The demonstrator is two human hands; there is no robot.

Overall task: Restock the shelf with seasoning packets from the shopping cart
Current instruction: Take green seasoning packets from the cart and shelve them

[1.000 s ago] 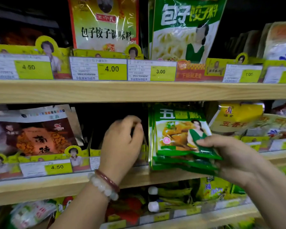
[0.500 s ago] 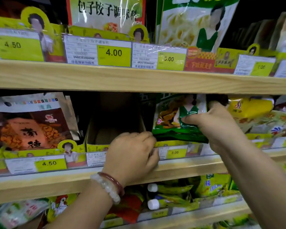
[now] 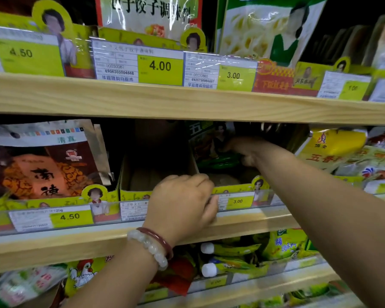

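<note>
I see the right hand [image 3: 246,150] reaching deep into the middle shelf [image 3: 242,223], its fingers closed around a stack of green seasoning packets [image 3: 211,150] that stands upright in the right cardboard display box [image 3: 236,187], back in the shadow under the upper shelf board [image 3: 187,103]. There is little headroom there: the top of the packets sits just under that board. The left hand [image 3: 182,205] is curled over the front lip where the two boxes meet, fingers pressed together and hooked on the yellow cardboard edge, knuckles covering part of the price strip [image 3: 238,201]. The left display box [image 3: 156,174] beside it is open and mostly bare, so I read free room there. A brown packet [image 3: 45,165] stands just left of that box, and yellow packets [image 3: 333,150] crowd the right side close to the right forearm. A pale bead bracelet [image 3: 151,247] and a red bangle ring the left wrist, in front of the shelf's wooden edge. The shopping cart is out of view.
</note>
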